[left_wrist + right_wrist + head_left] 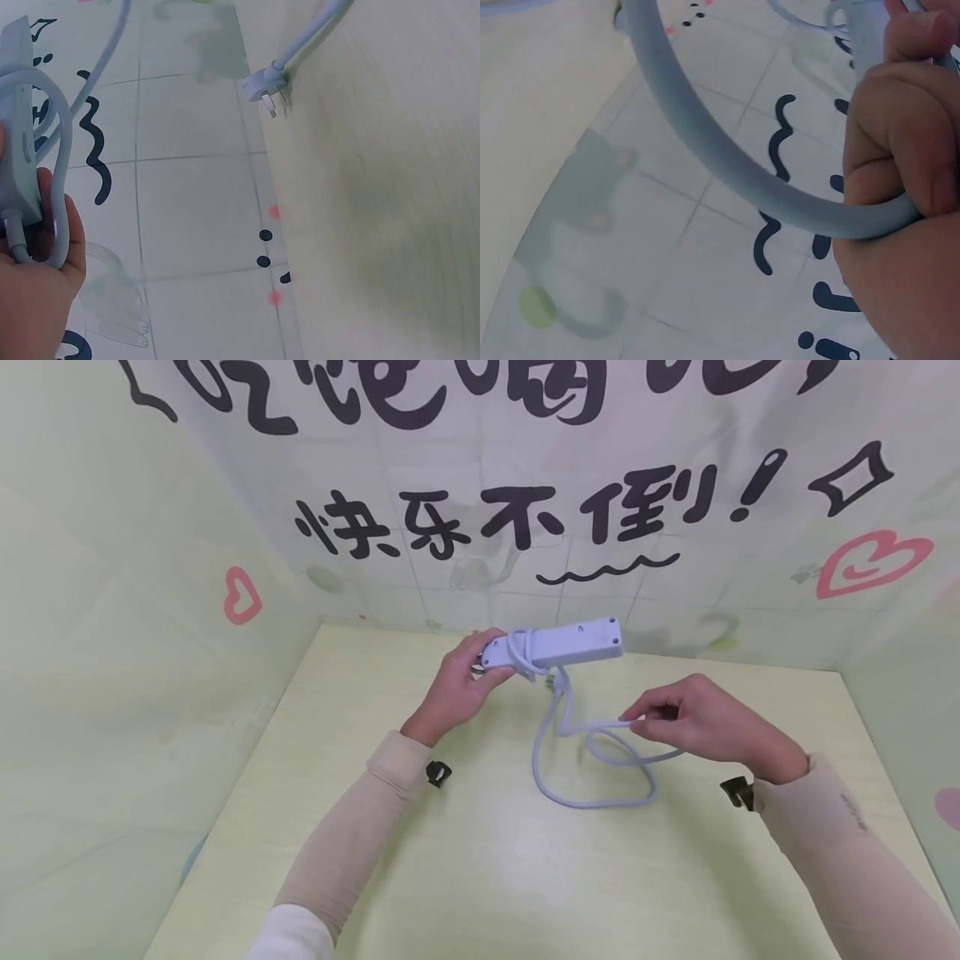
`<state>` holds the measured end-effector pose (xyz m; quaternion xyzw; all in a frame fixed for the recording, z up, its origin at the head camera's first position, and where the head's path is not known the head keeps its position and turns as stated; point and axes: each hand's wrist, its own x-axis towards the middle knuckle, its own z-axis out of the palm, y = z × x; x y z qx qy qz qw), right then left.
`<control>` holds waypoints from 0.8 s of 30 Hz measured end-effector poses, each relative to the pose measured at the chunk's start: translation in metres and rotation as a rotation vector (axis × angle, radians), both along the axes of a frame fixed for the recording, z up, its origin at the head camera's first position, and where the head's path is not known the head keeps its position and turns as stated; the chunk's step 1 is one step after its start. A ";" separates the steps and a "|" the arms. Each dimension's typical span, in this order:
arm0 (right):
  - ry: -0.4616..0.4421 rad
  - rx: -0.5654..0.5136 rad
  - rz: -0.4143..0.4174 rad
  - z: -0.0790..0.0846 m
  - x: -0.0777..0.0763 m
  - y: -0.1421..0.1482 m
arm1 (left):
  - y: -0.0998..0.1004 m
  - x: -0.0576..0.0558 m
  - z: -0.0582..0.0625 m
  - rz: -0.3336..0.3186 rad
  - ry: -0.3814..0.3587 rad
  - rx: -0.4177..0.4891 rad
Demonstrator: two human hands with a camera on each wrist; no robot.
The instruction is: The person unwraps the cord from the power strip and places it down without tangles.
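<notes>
My left hand grips one end of a pale power strip, held up near the back of the table with its screwed face toward me. Part of its cord is looped round the body close to my fingers. The loose cord hangs in a wide loop to the right. My right hand pinches that cord between thumb and fingers; in the right wrist view a thick bend of cord runs into the curled fingers. Below the strip dangles the plug, its metal prongs showing in the left wrist view.
A light wooden table lies beneath both hands. Behind it rises a printed backdrop with black lettering and hearts, and curtain-like panels flank the sides. Small black mounts sit on both wrists.
</notes>
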<state>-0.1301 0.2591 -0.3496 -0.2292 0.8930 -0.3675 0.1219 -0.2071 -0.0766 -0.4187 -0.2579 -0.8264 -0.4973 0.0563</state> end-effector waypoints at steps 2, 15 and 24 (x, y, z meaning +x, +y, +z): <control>-0.021 0.033 0.022 -0.008 -0.004 0.004 | -0.001 0.000 0.001 0.008 0.002 0.017; -0.066 0.258 0.003 -0.056 -0.027 0.052 | -0.002 0.005 -0.002 -0.031 -0.035 0.005; -0.254 0.294 0.065 -0.083 -0.017 0.056 | 0.003 0.007 -0.008 -0.065 -0.039 -0.022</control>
